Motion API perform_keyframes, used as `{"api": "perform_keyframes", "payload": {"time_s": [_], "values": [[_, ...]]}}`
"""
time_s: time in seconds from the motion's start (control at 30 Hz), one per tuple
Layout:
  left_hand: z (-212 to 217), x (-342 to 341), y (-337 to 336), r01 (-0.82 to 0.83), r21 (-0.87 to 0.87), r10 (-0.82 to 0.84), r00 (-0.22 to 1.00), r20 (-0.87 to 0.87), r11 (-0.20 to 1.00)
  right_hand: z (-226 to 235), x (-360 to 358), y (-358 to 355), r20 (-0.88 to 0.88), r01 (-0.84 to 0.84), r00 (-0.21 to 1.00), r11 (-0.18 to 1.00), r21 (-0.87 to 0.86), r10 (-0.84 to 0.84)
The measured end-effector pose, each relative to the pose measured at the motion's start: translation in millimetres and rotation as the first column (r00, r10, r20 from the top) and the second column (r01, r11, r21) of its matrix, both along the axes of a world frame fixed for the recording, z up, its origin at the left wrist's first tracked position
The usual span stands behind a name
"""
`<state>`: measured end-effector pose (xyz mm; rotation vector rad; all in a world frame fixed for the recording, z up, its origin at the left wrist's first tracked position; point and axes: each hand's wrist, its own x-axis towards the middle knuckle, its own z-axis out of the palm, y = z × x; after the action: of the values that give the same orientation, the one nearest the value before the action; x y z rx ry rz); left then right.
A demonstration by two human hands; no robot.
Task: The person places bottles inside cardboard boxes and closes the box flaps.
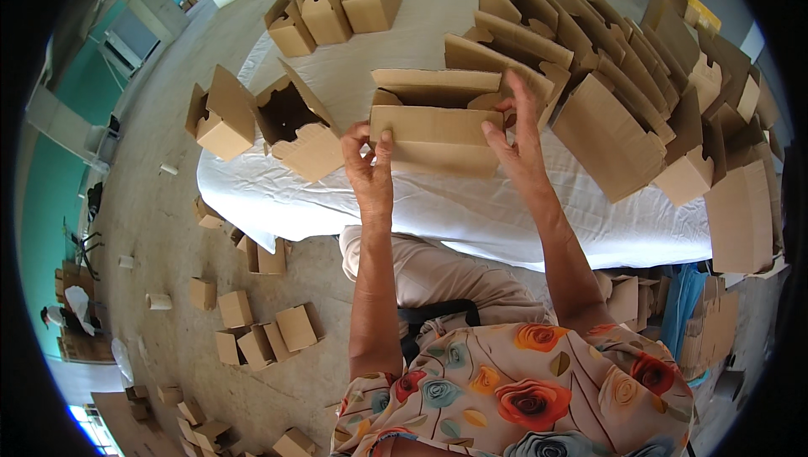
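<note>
A brown cardboard box (438,152) with its top flaps raised sits in front of me at the near side of the white-covered table (337,220). My left hand (369,162) grips its left end, thumb on the near face and fingers round the side. At the right end, my right hand (520,133) has its thumb against the near panel and its fingers bent over the right flap. Part of the box's inside shows as a dark slot between the flaps. An open cardboard box (299,133) stands just left of my left hand, beside a smaller-looking box (223,124).
Rows of open boxes (610,137) lean together on the table's right side. Three boxes (337,7) stand at the far left. Several small boxes (257,339) lie on the concrete floor (168,230) at left. Flattened cardboard (711,331) is stacked below the table at right.
</note>
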<state>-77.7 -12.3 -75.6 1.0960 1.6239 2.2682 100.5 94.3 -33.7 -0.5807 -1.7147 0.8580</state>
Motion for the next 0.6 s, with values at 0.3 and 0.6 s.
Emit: {"api": "perform_keyframes", "payload": {"time_s": [0.3, 0.6], "values": [[3.2, 0.1, -4.5, -0.036, -0.060, 0.035, 0.999, -0.026, 0.998, -13.2, 2.3, 19.4, 0.330, -0.132, 0.944, 0.948, 0.290, 0.030], [43.1, -19.0, -23.8, -0.477, 0.028, 0.369, 0.640, -0.674, 0.878, 11.8, 6.6, 25.2, 0.531, -0.304, 0.821, 0.948, 0.094, 0.211]]}}
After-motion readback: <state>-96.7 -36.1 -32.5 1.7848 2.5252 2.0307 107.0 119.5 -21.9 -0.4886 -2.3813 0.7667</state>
